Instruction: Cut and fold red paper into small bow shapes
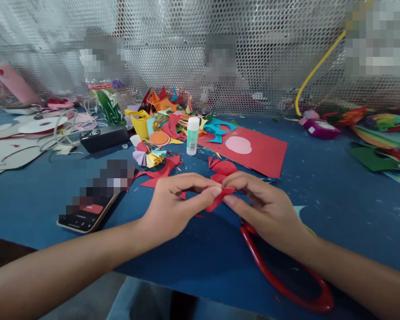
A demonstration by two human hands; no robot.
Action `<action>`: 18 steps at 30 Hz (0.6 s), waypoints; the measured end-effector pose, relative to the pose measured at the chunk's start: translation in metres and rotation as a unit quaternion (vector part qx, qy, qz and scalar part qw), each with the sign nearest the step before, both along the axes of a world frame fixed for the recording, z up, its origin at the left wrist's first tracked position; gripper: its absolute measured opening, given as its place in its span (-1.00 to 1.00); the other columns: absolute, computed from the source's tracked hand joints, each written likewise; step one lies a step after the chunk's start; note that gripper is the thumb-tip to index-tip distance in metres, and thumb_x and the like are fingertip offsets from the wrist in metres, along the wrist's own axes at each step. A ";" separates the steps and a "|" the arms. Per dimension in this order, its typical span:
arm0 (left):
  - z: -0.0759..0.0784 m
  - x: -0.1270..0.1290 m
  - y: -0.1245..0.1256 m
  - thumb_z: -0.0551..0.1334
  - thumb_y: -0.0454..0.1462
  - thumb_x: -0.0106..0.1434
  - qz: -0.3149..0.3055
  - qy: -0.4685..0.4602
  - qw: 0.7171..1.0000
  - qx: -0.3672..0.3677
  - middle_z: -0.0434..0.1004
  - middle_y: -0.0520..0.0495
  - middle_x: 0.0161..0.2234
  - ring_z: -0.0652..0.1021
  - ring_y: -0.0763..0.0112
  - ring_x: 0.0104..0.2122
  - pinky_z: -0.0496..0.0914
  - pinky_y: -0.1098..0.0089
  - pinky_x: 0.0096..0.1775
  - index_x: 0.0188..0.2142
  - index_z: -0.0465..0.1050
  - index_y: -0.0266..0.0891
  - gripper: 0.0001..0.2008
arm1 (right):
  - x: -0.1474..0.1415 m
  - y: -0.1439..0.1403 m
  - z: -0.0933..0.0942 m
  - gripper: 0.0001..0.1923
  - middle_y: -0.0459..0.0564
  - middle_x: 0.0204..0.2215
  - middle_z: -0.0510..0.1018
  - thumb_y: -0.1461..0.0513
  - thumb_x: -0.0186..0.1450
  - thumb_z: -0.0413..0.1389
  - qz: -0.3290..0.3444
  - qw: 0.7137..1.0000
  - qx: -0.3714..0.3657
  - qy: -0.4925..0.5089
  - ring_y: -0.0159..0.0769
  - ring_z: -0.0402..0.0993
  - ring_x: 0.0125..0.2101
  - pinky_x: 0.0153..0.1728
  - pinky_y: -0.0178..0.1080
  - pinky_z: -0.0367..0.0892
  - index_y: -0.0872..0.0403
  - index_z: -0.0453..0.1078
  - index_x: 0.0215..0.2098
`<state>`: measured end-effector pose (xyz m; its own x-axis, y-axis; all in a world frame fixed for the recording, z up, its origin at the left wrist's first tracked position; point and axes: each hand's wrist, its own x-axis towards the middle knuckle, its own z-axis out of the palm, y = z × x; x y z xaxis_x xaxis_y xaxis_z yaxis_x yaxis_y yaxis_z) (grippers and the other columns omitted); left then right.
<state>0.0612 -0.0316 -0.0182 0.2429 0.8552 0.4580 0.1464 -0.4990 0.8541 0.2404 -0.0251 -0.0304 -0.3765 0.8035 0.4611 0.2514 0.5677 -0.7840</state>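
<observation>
Red paper piece (220,198), thin, light and easily creased, sits pinched between the left hand (173,204) and right hand (263,209), fingertips clamped on its folded edges.

I sit at a wide blue work table (336,186), its top dusted with pale scuffs and specks. Along its far edge stands a silver perforated metal screen (173,40) that closes off the view ahead of me; soft daylight glows through its holes. Below the near edge of the table I see a strip of grey floor (86,298).
</observation>
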 end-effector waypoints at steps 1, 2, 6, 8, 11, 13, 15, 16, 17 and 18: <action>0.000 0.000 0.001 0.24 -0.32 0.15 0.000 0.000 1.000 -0.016 0.58 -0.03 -0.41 0.53 0.49 -0.40 0.42 0.53 -0.32 -0.40 0.52 -0.28 -0.92 | 0.000 0.001 -0.001 -0.97 -0.07 -0.39 0.42 0.25 0.25 0.05 -0.007 1.000 -0.015 0.011 -0.33 0.38 -0.34 -0.30 -0.24 0.32 0.03 0.31 -0.37; 0.000 0.000 0.001 0.24 -0.32 0.15 -0.004 0.004 1.000 -0.025 0.58 -0.03 -0.41 0.53 0.49 -0.40 0.42 0.53 -0.32 -0.40 0.51 -0.29 -0.92 | -0.001 0.002 -0.002 -0.96 -0.07 -0.38 0.41 0.25 0.25 0.04 -0.012 0.999 -0.023 0.022 -0.33 0.38 -0.32 -0.29 -0.24 0.31 0.03 0.31 -0.37; 0.003 -0.001 0.002 0.23 -0.33 0.15 -0.035 0.054 0.997 -0.036 0.56 -0.02 -0.42 0.51 0.51 -0.41 0.41 0.55 -0.33 -0.39 0.52 -0.31 -0.91 | 0.000 0.003 -0.003 -0.95 -0.09 -0.39 0.40 0.28 0.26 0.02 -0.019 0.999 -0.012 0.025 -0.35 0.37 -0.33 -0.28 -0.25 0.29 0.02 0.29 -0.37; 0.005 -0.001 0.002 0.24 -0.33 0.15 -0.042 0.070 0.996 -0.033 0.57 -0.02 -0.40 0.52 0.50 -0.40 0.41 0.55 -0.33 -0.35 0.53 -0.30 -0.89 | 0.001 0.003 -0.003 -0.92 -0.11 -0.42 0.40 0.31 0.25 0.01 -0.013 1.000 0.001 -0.001 -0.38 0.35 -0.38 -0.33 -0.28 0.28 0.03 0.27 -0.40; 0.006 -0.002 0.004 0.23 -0.35 0.15 -0.047 0.076 0.995 -0.038 0.59 -0.03 -0.41 0.53 0.49 -0.39 0.42 0.55 -0.35 -0.34 0.56 -0.28 -0.88 | 0.002 0.003 -0.004 -0.89 -0.12 -0.45 0.40 0.34 0.23 0.02 0.001 0.999 0.022 -0.033 -0.40 0.34 -0.41 -0.36 -0.31 0.27 0.04 0.26 -0.43; 0.005 -0.002 0.004 0.24 -0.37 0.14 -0.055 0.071 0.995 -0.048 0.60 -0.02 -0.41 0.53 0.49 -0.39 0.42 0.56 -0.37 -0.37 0.57 -0.27 -0.89 | 0.002 0.003 -0.003 -0.90 -0.12 -0.45 0.41 0.35 0.22 0.04 0.006 0.999 0.036 -0.040 -0.40 0.35 -0.41 -0.36 -0.31 0.28 0.04 0.27 -0.44; 0.005 -0.002 0.005 0.25 -0.38 0.13 -0.061 0.063 0.995 -0.057 0.60 -0.01 -0.40 0.54 0.49 -0.38 0.42 0.57 -0.38 -0.39 0.57 -0.26 -0.90 | 0.001 0.003 -0.002 -0.90 -0.12 -0.45 0.42 0.34 0.21 0.05 0.009 0.998 0.050 -0.041 -0.41 0.36 -0.42 -0.37 -0.32 0.28 0.05 0.28 -0.44; 0.004 -0.002 0.005 0.25 -0.38 0.13 -0.063 0.059 0.994 -0.063 0.61 -0.01 -0.40 0.54 0.48 -0.39 0.42 0.58 -0.39 -0.40 0.57 -0.26 -0.90 | 0.001 0.002 -0.002 -0.91 -0.12 -0.46 0.43 0.34 0.21 0.06 0.009 0.998 0.055 -0.042 -0.41 0.36 -0.42 -0.38 -0.32 0.29 0.05 0.28 -0.44; 0.004 -0.003 0.005 0.26 -0.38 0.12 -0.064 0.057 0.994 -0.069 0.61 -0.01 -0.40 0.55 0.48 -0.39 0.42 0.58 -0.40 -0.40 0.57 -0.27 -0.91 | 0.001 0.002 -0.001 -0.91 -0.12 -0.46 0.43 0.34 0.21 0.06 0.010 0.997 0.061 -0.043 -0.42 0.37 -0.43 -0.39 -0.33 0.29 0.05 0.29 -0.44; 0.004 -0.003 0.005 0.26 -0.38 0.12 -0.062 0.053 0.994 -0.076 0.61 -0.01 -0.41 0.55 0.49 -0.39 0.43 0.59 -0.40 -0.41 0.57 -0.27 -0.91 | 0.000 0.002 -0.001 -0.91 -0.12 -0.46 0.44 0.34 0.21 0.07 0.009 0.997 0.064 -0.045 -0.42 0.37 -0.43 -0.39 -0.34 0.29 0.05 0.29 -0.44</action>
<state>0.0581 -0.0263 -0.0138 0.3916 0.8726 0.2919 0.1848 -0.3853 0.9041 0.2407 -0.0232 -0.0313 -0.4350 0.7325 0.5236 0.3055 0.6671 -0.6795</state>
